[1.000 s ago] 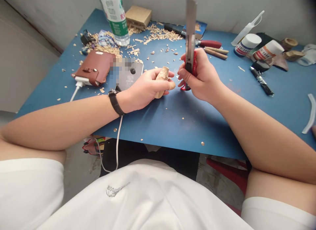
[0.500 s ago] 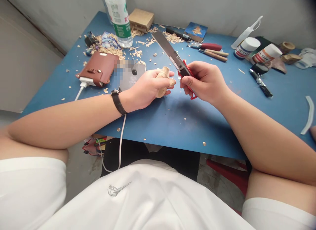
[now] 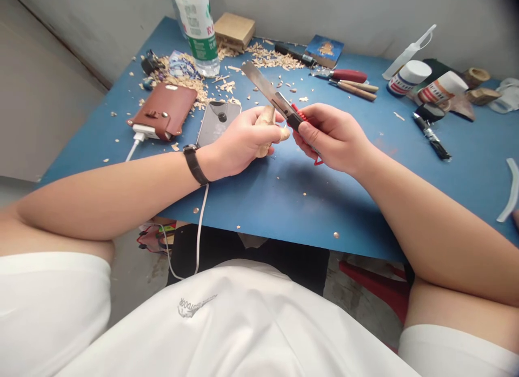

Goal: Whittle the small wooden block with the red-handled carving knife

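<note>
My left hand (image 3: 239, 139), with a dark watch at the wrist, is closed round a small pale carved wooden piece (image 3: 266, 118). My right hand (image 3: 334, 136) grips the handle of a red and black utility knife (image 3: 292, 116). Its long blade points up and to the left, and its lower part lies over or against the top of the wooden piece; whether they touch is hard to tell. A grey phone (image 3: 219, 120) lies on the blue table (image 3: 259, 204) behind my left wrist.
Wood shavings (image 3: 267, 57) lie round a water bottle (image 3: 203, 42) and a wood block (image 3: 234, 31). At left is a brown leather case (image 3: 166, 109) with a white cable. Carving tools (image 3: 351, 76), white bottles (image 3: 409, 77) and a black pen-like tool (image 3: 432, 136) are at right.
The knife has come left and down towards the wooden piece, its blade tilting further over to the left. My left hand has stayed almost in place, still round the piece.
</note>
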The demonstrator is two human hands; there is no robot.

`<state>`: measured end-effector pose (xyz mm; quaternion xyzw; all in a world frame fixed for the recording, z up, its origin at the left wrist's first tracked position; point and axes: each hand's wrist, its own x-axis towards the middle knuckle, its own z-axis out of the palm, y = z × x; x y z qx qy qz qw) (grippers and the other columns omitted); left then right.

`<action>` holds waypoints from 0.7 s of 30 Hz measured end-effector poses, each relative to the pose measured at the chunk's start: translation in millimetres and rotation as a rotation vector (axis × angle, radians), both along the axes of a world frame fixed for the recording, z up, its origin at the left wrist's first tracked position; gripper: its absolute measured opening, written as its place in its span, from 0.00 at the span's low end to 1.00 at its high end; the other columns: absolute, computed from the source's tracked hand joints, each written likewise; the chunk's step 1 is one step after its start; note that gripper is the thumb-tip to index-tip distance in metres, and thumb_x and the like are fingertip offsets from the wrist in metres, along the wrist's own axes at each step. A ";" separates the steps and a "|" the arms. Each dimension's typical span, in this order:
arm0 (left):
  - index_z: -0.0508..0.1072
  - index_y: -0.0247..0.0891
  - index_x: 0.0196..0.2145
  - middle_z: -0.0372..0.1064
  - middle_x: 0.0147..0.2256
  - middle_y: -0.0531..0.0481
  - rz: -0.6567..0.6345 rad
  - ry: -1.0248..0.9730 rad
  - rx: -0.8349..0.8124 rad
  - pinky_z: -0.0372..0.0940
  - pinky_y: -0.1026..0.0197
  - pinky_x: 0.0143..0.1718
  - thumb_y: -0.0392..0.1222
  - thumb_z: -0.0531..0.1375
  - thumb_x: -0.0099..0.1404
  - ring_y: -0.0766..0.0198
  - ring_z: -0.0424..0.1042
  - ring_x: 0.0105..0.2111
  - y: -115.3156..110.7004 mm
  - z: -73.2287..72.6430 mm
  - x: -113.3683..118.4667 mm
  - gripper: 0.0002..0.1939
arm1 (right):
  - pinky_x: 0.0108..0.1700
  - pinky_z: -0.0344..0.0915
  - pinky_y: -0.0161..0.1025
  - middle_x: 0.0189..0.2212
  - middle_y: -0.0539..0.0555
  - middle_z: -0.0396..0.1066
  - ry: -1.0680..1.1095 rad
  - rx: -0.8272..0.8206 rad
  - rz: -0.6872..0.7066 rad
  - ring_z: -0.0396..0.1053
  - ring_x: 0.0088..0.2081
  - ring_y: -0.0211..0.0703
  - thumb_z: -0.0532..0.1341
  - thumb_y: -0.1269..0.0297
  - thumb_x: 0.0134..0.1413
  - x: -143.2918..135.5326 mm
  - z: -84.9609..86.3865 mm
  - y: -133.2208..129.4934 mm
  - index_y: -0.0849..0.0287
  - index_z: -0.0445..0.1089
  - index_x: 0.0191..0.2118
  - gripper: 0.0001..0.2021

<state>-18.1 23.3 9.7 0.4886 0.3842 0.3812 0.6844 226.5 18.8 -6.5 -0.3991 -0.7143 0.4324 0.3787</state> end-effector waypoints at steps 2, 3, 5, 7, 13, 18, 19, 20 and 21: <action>0.75 0.40 0.43 0.70 0.34 0.57 0.022 0.002 0.009 0.66 0.61 0.39 0.27 0.78 0.73 0.68 0.69 0.33 -0.1 -1.0 0.4 0.17 | 0.28 0.66 0.41 0.33 0.47 0.73 -0.063 0.004 -0.012 0.67 0.27 0.42 0.72 0.34 0.82 1.6 3.4 -1.7 0.46 0.76 0.51 0.21; 0.75 0.40 0.43 0.70 0.34 0.57 0.030 0.004 0.013 0.66 0.61 0.38 0.27 0.76 0.75 0.68 0.70 0.34 -0.5 -1.1 0.5 0.15 | 0.30 0.67 0.41 0.32 0.46 0.72 -0.102 0.015 -0.018 0.68 0.28 0.42 0.70 0.34 0.83 2.5 5.9 -2.7 0.46 0.75 0.51 0.20; 0.75 0.40 0.44 0.71 0.35 0.56 0.041 0.009 0.029 0.64 0.62 0.36 0.26 0.73 0.78 0.68 0.72 0.36 -1.6 -0.8 0.4 0.13 | 0.35 0.70 0.43 0.33 0.46 0.72 -0.205 0.077 -0.040 0.70 0.31 0.45 0.68 0.37 0.85 3.8 11.8 -4.8 0.46 0.74 0.55 0.18; 0.75 0.40 0.46 0.71 0.36 0.56 0.037 0.033 0.056 0.62 0.63 0.33 0.28 0.74 0.79 0.66 0.75 0.38 -2.1 -0.6 -0.4 0.13 | 0.44 0.73 0.46 0.36 0.48 0.75 -0.354 0.182 -0.059 0.74 0.37 0.48 0.66 0.42 0.85 3.8 17.3 -7.3 0.46 0.75 0.60 0.15; 0.77 0.42 0.44 0.70 0.35 0.57 -0.079 0.094 0.238 0.65 0.63 0.30 0.49 0.92 0.67 0.66 0.74 0.33 6.9 -12.3 -3.1 0.29 | 0.51 0.71 0.51 0.49 0.60 0.83 -0.762 0.391 -0.075 0.79 0.49 0.59 0.59 0.55 0.79 -3.8 21.0 -18.7 0.51 0.78 0.60 0.15; 0.78 0.43 0.43 0.71 0.33 0.58 -0.145 0.041 0.322 0.68 0.61 0.29 0.53 0.94 0.65 0.67 0.72 0.29 13.5 -26.2 0.2 0.31 | 0.45 0.63 0.48 0.48 0.61 0.84 -0.929 0.407 -0.080 0.77 0.43 0.58 0.58 0.54 0.79 -15.4 27.1 -30.5 0.54 0.78 0.63 0.19; 0.77 0.43 0.41 0.71 0.33 0.58 -0.162 0.042 0.323 0.68 0.61 0.29 0.53 0.94 0.65 0.67 0.72 0.29 12.6 -26.6 1.2 0.31 | 0.44 0.61 0.48 0.47 0.61 0.84 -0.957 0.412 -0.081 0.77 0.42 0.58 0.59 0.53 0.79 -18.1 29.8 -32.2 0.54 0.78 0.62 0.18; 0.75 0.43 0.39 0.71 0.33 0.58 -0.175 0.048 0.322 0.68 0.61 0.29 0.53 0.94 0.65 0.67 0.72 0.29 11.0 -26.2 2.1 0.32 | 0.43 0.59 0.47 0.45 0.60 0.83 -0.990 0.415 -0.081 0.77 0.41 0.57 0.59 0.53 0.79 -20.6 32.7 -33.6 0.54 0.78 0.60 0.17; 0.74 0.43 0.38 0.72 0.33 0.57 -0.182 0.058 0.320 0.69 0.62 0.29 0.53 0.93 0.65 0.67 0.73 0.30 9.0 -25.2 2.9 0.32 | 0.42 0.57 0.47 0.44 0.60 0.83 -1.028 0.414 -0.084 0.77 0.40 0.56 0.59 0.54 0.79 -23.0 35.4 -34.7 0.53 0.78 0.58 0.15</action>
